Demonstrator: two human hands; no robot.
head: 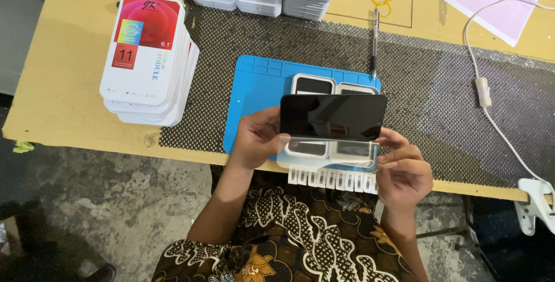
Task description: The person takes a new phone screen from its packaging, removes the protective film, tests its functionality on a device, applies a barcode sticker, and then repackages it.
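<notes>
Glossy black rectangular phone screen panel (333, 117), held flat and lengthwise, long edges toward twelve and six o'clock; clear protective film (324, 153) peeling off at six.

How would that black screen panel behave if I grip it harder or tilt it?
The panel looks thin, flat and stiff, so probably light but fragile under bending. Its glossy face likely slips; the left hand pinches only an edge. The clear film by the right hand seems floppy.

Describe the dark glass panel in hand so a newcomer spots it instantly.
Start at the blue mat in the middle of the wooden table. Just above its near edge, the left hand and right hand hold the black screen panel. Unlike the white-framed trays beneath, it is glossy, black and lifted.
</notes>
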